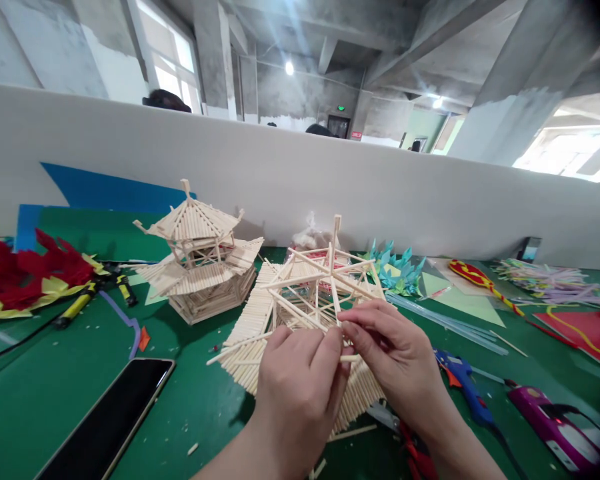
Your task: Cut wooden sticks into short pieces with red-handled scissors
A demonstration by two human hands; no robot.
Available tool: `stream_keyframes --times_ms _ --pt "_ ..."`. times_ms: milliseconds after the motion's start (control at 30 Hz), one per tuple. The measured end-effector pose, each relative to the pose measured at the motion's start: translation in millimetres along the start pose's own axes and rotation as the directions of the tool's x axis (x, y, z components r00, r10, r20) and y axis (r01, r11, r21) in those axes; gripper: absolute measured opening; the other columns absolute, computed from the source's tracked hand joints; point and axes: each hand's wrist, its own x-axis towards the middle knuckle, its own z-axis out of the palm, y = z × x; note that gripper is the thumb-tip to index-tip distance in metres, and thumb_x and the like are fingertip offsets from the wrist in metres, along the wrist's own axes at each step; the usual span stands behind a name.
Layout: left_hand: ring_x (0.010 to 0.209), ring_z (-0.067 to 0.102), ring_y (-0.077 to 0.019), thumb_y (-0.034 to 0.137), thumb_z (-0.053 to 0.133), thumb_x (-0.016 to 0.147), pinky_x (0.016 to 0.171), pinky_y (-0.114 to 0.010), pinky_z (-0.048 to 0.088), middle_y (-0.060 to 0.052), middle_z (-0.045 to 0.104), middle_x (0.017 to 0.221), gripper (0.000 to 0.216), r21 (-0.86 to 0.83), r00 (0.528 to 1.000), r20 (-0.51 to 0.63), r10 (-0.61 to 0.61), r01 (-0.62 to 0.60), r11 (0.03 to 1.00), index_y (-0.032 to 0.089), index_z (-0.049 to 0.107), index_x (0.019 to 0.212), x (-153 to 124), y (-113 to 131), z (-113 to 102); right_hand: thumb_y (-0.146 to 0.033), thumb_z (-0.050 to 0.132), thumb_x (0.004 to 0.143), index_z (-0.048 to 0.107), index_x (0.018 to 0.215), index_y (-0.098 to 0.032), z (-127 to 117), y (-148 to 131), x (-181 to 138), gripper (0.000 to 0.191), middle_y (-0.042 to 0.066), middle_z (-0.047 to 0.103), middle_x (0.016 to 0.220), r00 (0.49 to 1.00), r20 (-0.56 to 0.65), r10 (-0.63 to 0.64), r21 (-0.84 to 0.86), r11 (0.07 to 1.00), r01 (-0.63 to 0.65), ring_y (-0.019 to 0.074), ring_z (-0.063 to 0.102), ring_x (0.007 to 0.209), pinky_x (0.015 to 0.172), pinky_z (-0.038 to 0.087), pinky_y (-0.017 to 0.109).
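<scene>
Wooden-stick roof frame [331, 273], ahead of left hand [300, 383] and right hand [395, 343].
Right fingertips pinch the lower end of the front rafter [335, 297]; left fingers curl against the frame, grip contents hidden. Rafter axis runs from the hands up and away to the central post [337, 235]; right hand nearer. Ahead-left: stick pavilion [200, 275]; to their right: blue glue gun [465, 387].

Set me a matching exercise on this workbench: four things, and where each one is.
Things
1. Phone
2. Blue glue gun
3. Open-framed stick model
4. Roofed stick model

Places
A. Touched by the left hand and right hand
B. Partly in front of a blue sheet
C. Lying at lower left, screen dark
D. Beside a purple device

Pairs: 1-C, 2-D, 3-A, 4-B
</scene>
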Motion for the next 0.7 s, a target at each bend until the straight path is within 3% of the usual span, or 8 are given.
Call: stream_keyframes --times_ms 400,700 --pt "0.065 0.057 -0.0195 0.012 0.058 0.077 0.058 -0.033 0.040 -0.009 0.066 0.075 0.025 -0.073 1.000 -0.028 0.007 -0.009 0.997 0.009 0.056 0.102 -4.7 -7.7 1.3 -0.021 0.059 0.080 0.069 0.087 -0.023 -9.5 -4.6 10.4 0.012 0.001 0.063 0.079 0.994 0.087 0.063 0.098 0.993 -0.072 0.0122 0.057 0.075 0.063 0.045 0.025" --pt "0.062 0.054 -0.0180 0.012 0.057 0.077 0.055 -0.031 0.040 -0.007 0.064 0.073 0.028 -0.113 0.998 -0.060 0.023 -0.029 0.993 0.009 0.055 0.105 -4.9 -9.0 0.2 -0.022 0.058 0.080 0.070 0.086 -0.021 -8.4 -4.5 11.3 0.013 0.001 0.061 0.077 0.994 0.084 0.075 0.112 0.990 -0.084 0.0118 0.056 0.072 0.062 0.044 0.025"
